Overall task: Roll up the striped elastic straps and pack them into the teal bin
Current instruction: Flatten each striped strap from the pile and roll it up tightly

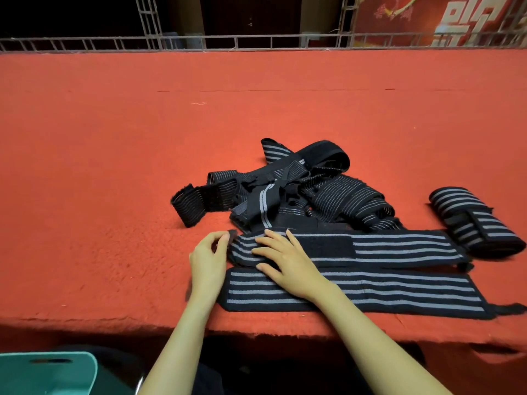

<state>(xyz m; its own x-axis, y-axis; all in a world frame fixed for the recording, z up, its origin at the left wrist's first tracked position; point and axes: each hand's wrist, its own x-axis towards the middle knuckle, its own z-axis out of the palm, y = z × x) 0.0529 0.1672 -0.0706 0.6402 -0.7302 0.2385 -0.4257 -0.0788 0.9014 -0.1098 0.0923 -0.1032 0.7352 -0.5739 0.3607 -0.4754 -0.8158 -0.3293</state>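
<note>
Two black straps with grey stripes lie flat side by side near the table's front edge. My left hand (209, 259) pinches the left end of the farther strap (399, 248), which has a black hook-and-loop patch. My right hand (288, 262) rests flat on that same strap's left part, fingers straight, with its wrist over the nearer strap (370, 292). Behind them sits a tangled pile of striped straps (291, 186). One rolled strap (473, 223) lies at the right. The teal bin (45, 372) shows at the bottom left, below the table edge.
The table is covered in red felt (114, 166). A metal grid rail (256, 42) runs along its far edge, with a red banner (427, 15) behind at the right. A loose white thread (199, 103) lies on the felt.
</note>
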